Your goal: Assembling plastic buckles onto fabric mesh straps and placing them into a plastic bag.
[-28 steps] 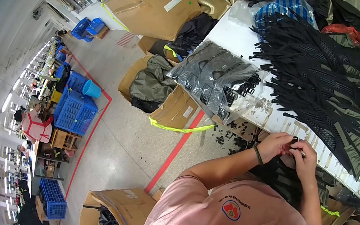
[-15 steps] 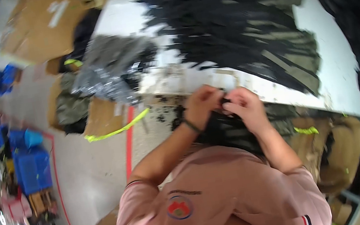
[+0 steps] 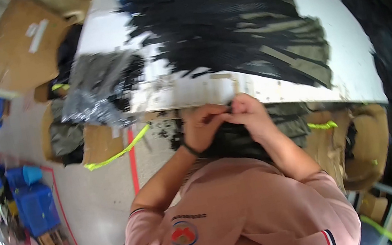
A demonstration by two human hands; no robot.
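Note:
My left hand [image 3: 201,125] and my right hand [image 3: 251,114] meet in front of me at the near edge of the white table [image 3: 343,33]. Their fingers are pinched together over a small dark piece [image 3: 229,107], mostly hidden, whose kind I cannot make out. Below the hands, dark fabric strips [image 3: 234,143] hang or lie between the table edge and my body. Just beyond, a wide heap of black and olive fabric strips [image 3: 220,23] covers much of the tabletop.
A clear plastic bag with grey-green fabric [image 3: 100,84] lies at the table's left corner. Open cardboard boxes [image 3: 95,145] stand on the floor at left, with another box [image 3: 368,144] at right. Black cloth [image 3: 380,21] drapes along the right edge. Blue crates [image 3: 35,206] stand far left.
The whole view has shifted, so the table and heap sit further left and higher. My hands have come closer together, fingertips now meeting.

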